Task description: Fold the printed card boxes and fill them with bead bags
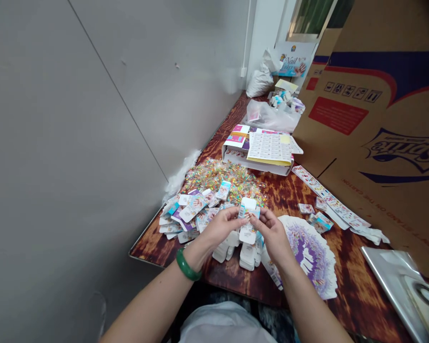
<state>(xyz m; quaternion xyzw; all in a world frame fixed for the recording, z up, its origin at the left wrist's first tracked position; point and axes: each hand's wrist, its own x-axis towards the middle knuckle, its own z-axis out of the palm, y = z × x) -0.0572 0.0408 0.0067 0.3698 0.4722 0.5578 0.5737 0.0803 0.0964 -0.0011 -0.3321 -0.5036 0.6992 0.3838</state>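
Note:
My left hand [223, 227] and my right hand [273, 236] meet over the near edge of the wooden table [289, 286], and both pinch one small white and blue box [248, 212] held upright between the fingertips. A green bangle [186, 267] sits on my left wrist. Under the hands stand several white folded boxes [248, 255]. A fan of purple printed cards [312, 255] lies just right of my right hand. To the left lies a heap of small printed boxes [188, 212].
A pile of small colourful pieces [223, 176] lies beyond the hands. Farther back sit a flat white box with sticker sheets [262, 150], plastic bags [268, 116] and a strip of cards [329, 200]. A big cardboard carton [379, 119] walls the right side; a grey wall [75, 143] the left.

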